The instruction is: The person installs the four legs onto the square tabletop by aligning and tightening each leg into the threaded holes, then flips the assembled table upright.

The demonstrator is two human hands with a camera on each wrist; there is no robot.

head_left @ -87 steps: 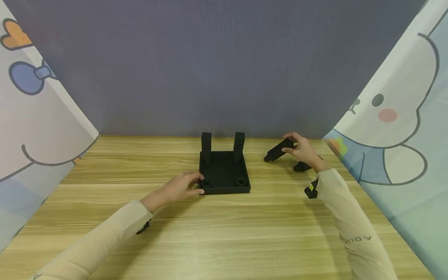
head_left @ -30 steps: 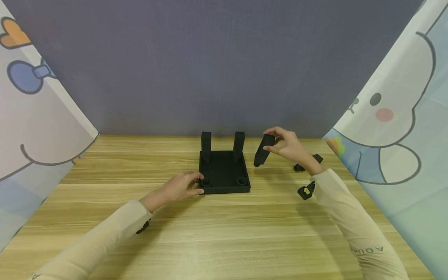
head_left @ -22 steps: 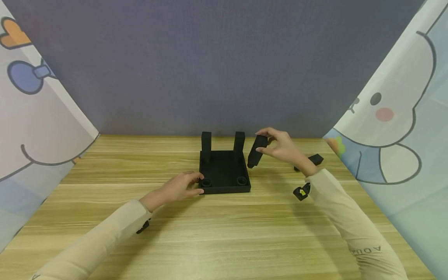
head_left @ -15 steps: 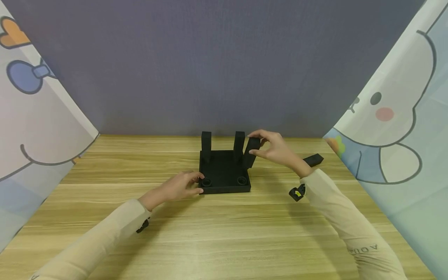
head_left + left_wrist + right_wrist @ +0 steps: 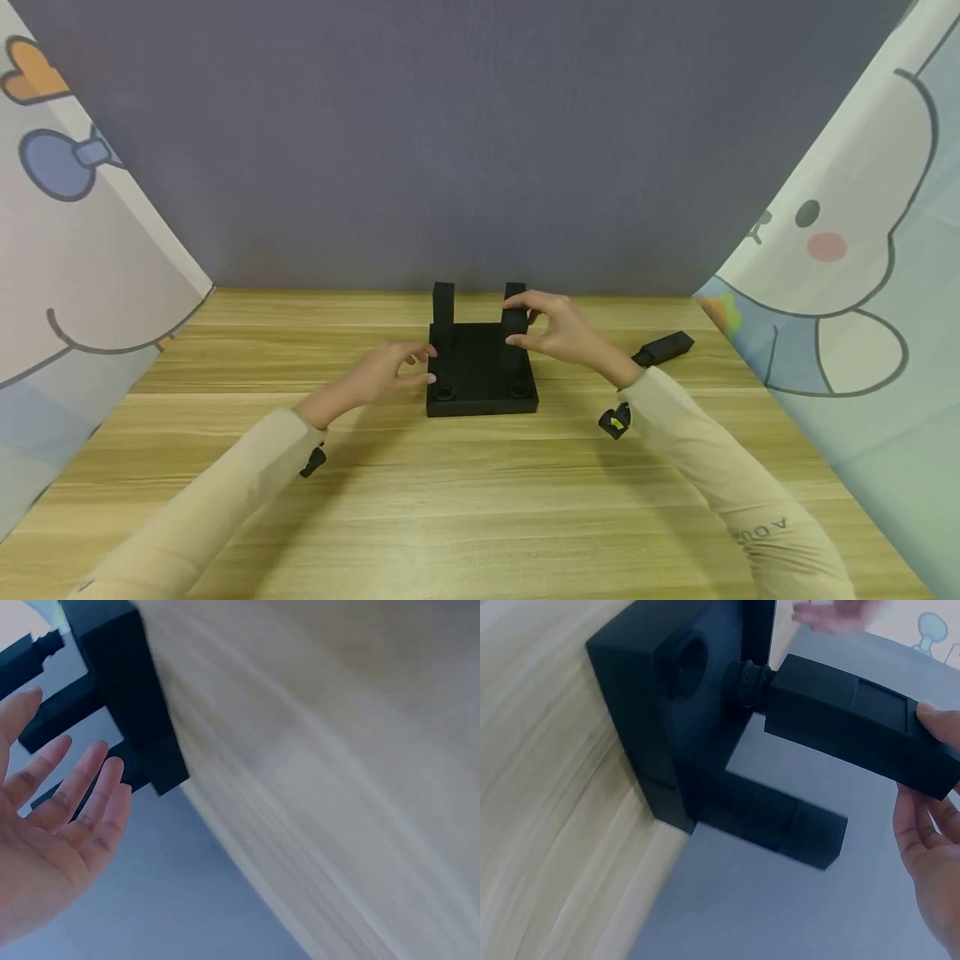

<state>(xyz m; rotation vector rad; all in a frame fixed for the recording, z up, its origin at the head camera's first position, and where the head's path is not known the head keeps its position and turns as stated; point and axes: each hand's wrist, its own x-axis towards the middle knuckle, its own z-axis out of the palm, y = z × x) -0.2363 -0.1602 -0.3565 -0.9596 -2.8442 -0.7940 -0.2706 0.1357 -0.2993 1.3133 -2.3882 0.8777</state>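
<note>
A black square tray-like base (image 5: pixel 482 407) sits on the table, with two square legs, a left leg (image 5: pixel 443 308) and a right leg (image 5: pixel 515 288), upright at its back corners. Round sockets show at its front corners. My right hand (image 5: pixel 562 335) pinches another black square leg (image 5: pixel 840 720) between thumb and fingers. Its threaded end (image 5: pixel 748 684) points at the base, apart from the front right socket (image 5: pixel 690 667). My left hand (image 5: pixel 381 372) is beside the base's left edge, fingers loosely spread and holding nothing; its palm (image 5: pixel 45 855) shows in the left wrist view.
One more black leg (image 5: pixel 666 347) lies on the wooden table (image 5: pixel 450 517) at the right, partly behind my right forearm. A grey panel (image 5: pixel 480 150) rises along the table's back edge, with cartoon-printed cloth (image 5: pixel 847 250) at both sides.
My right hand has picked up the leg on the right and carried it left over the base, turning it upright. My left hand has come off the base's front left corner, moving slightly back.
</note>
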